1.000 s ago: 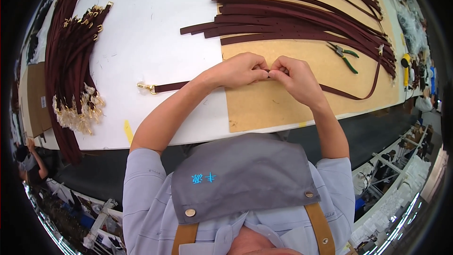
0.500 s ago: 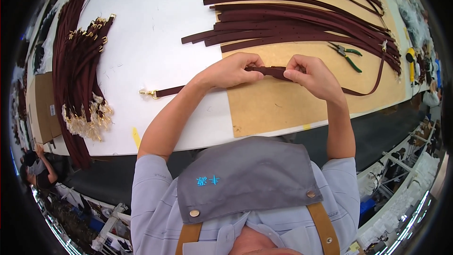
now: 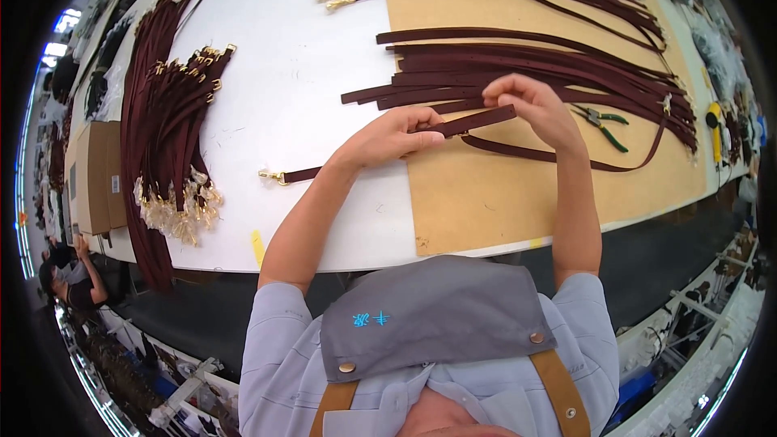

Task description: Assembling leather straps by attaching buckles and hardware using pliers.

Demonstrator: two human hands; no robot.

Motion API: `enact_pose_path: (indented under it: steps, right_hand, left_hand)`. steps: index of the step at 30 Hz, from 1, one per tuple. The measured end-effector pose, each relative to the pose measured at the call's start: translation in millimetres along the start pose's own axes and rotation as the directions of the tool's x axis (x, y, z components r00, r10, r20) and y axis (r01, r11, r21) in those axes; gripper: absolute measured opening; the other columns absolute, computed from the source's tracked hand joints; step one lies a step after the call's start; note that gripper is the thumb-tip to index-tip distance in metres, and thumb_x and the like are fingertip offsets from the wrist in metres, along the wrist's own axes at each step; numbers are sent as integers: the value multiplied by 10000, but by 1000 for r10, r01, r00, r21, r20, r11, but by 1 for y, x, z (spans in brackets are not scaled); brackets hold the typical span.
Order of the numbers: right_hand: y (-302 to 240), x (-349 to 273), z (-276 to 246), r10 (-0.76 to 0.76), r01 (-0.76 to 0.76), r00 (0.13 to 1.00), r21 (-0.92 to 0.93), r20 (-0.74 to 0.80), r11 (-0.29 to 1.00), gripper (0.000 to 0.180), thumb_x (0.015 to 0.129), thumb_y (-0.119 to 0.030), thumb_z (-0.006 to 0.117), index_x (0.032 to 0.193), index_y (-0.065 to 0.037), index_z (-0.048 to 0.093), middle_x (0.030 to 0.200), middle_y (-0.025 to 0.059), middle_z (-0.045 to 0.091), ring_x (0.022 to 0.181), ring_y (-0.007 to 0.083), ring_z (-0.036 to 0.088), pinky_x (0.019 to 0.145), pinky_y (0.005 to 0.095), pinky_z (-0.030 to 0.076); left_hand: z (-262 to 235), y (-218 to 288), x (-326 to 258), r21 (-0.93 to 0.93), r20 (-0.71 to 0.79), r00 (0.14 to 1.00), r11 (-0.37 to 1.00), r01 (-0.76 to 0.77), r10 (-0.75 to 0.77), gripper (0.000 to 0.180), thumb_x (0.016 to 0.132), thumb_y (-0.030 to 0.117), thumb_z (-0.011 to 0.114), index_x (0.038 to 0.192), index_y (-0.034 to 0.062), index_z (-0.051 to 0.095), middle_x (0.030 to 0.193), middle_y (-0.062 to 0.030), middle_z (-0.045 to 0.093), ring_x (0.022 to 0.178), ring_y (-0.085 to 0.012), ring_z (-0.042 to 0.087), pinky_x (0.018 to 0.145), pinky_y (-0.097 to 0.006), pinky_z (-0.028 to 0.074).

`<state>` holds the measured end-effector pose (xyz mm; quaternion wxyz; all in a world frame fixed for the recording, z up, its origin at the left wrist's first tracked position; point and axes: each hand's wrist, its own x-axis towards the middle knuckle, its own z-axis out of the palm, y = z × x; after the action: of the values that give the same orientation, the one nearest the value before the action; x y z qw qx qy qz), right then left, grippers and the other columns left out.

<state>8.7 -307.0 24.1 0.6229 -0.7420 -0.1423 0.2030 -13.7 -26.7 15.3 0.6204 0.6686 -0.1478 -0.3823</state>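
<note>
Left hand (image 3: 395, 137) pinching the maroon strap (image 3: 479, 120), right hand (image 3: 541, 113) curled at its tip, grip unclear! Head view: flat, narrow, dark, running over white tabletop (image 3: 356, 231) and tan sheet (image 3: 494, 202), gold clasp (image 3: 278, 177) at its left end.

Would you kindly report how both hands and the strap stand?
Left hand: grip closed on burgundy strap. Right hand: beside strap's end, contact unclear. Pliers to the right, apart from both hands.

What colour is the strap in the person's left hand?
The strap in the left hand is dark maroon, seen best in the head view.
</note>
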Motion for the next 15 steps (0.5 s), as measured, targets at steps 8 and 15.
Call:
enact_pose_path:
  steps: [8, 15]
  right_hand:
    - [26, 18, 61, 186, -342, 906, 395, 381, 853, 221, 906, -131, 566, 1053, 32, 588, 770, 95, 612, 630, 160, 565, 576, 273, 458]
    - [41, -19, 39, 125, -252, 930, 352, 346, 901, 410, 841, -309, 722, 971, 24, 520, 692, 121, 586, 462, 164, 525, 395, 260, 403]
  left_hand:
    - [-10, -24, -16, 163, 13, 957, 944, -288, 290, 312, 940, 200, 577, 1135, -43, 586, 992, -91, 672, 966, -152, 570, 863, -335, 455]
    - [15, -42, 15, 251, 180, 928, 897, -364, 327, 341, 914, 281, 622, 998, -47, 665, 855, -130, 676, 786, -191, 606, 682, -348, 468]
